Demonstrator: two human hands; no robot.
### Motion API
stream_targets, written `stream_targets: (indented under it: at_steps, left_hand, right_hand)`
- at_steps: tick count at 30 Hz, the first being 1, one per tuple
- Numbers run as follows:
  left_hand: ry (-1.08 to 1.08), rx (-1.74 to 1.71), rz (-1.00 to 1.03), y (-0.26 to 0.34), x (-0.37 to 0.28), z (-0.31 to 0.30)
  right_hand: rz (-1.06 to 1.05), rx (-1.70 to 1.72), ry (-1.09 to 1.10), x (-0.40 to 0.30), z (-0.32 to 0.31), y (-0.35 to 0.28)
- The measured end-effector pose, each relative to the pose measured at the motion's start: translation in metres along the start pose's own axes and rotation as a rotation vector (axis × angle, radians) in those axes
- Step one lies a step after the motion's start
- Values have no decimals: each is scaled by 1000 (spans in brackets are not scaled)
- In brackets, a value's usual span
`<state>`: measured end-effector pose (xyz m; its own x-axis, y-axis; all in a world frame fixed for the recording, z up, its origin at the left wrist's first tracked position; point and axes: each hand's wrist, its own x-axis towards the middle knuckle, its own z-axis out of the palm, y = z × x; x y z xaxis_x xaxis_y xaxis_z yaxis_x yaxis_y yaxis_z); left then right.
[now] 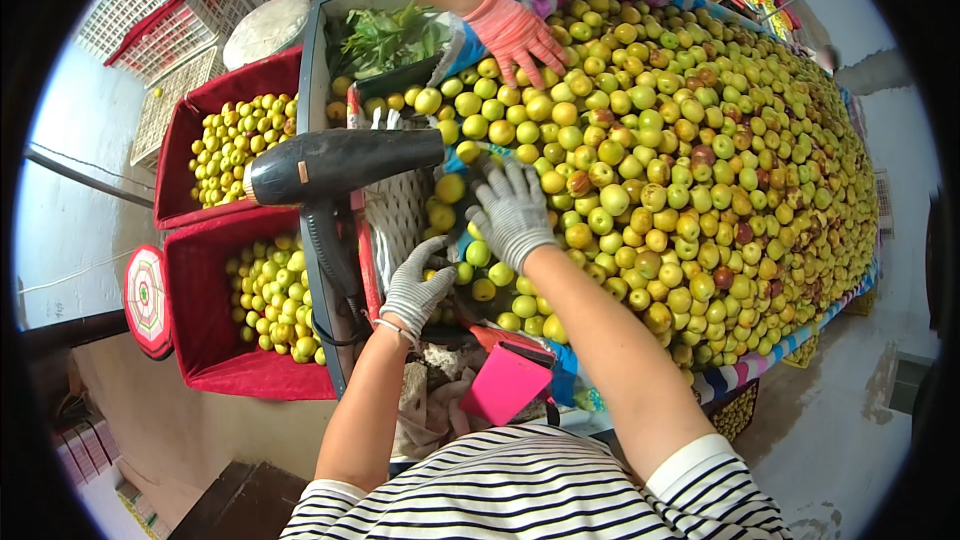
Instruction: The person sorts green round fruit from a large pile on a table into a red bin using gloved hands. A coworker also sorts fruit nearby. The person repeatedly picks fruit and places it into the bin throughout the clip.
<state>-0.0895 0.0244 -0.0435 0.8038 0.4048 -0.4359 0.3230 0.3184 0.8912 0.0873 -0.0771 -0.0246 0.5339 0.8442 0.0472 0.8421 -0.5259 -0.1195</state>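
Observation:
A large heap of yellow-green jujube-like fruits [675, 165], some with brown or red patches, covers the table before me. My right hand [514, 214], in a grey striped glove, lies with spread fingers at the heap's left edge, its fingertips among the fruits. Nearer to me on the left, my left hand [420, 285], gloved alike, is held half curled beside a few fruits; whether it touches one I cannot tell. A black hair dryer [345, 165] lies across the frame edge left of both hands, its nozzle towards the heap. A white woven basket [397, 217] sits beneath the nozzle.
Two red-lined crates [225, 379] [169, 187] with fruits stand at left. Opposite, a co-worker's pink-gloved hand [517, 37] touches the heap. Green leaves [390, 37] lie in the table's far left corner. A bright pink case [508, 384] and cloths lie near my body.

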Motion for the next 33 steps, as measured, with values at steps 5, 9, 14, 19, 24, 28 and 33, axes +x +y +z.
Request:
stream_targets:
  at_steps: [5, 9, 14, 19, 24, 28, 33]
  left_hand:
    - [25, 36, 111, -6, 4, -3]
    - [19, -108, 47, -1, -1, -7]
    - [9, 15, 138, -1, 0, -4]
    - [-24, -81, 79, -11, 4, -11]
    - [-50, -137, 28, -5, 2, -12]
    - [-4, -148, -17, 4, -2, -3]
    - [45, -81, 107, -16, 5, -14]
  right_hand:
    - [-149, 125, -174, -39, -18, -29]
    - [-158, 397, -166, -64, -52, -9]
    - [161, -20, 112, -84, -98, 76]
    - [88, -297, -265, -109, -101, 50]
    - [-9, -166, -305, -126, -76, 4]
    - [-84, 9, -217, -122, -68, -4]
    - [-224, 49, -91, -87, -57, -12]
